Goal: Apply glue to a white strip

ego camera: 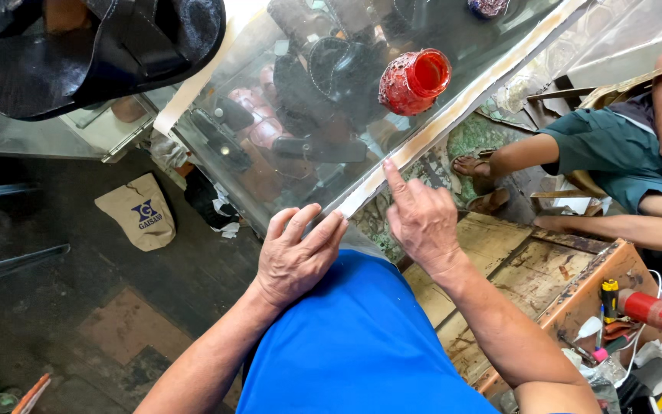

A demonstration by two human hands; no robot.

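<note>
Fingers [312,230] of my left hand [296,257] are spread wide and flat, holding nothing, their tips resting on the near edge of the glass case [331,115]. Over on my right hand [423,222], the index finger [392,180] is stretched out alone and the others are curled in loose, empty too. Its tip is down on the pale strip [453,103] that runs along the case's edge. That strip is the thing in hand, and it lies right under both hands on the case's near rim.

By my reading, this is the pressing-down stage: one hand steadies, one finger works the strip. Going further along it would call for light, even pressure, because that is glass underneath.

Widening out: a red jar [415,80] stands on top of the case, beyond my right hand. Black sandals [93,46] hang over the case's left end. Shoes show through the glass, inside. On the floor left of the case lies a tan bag [136,211]. To the right of the case there's a worn wooden box [530,268], and past it another person [614,153] is sitting.
</note>
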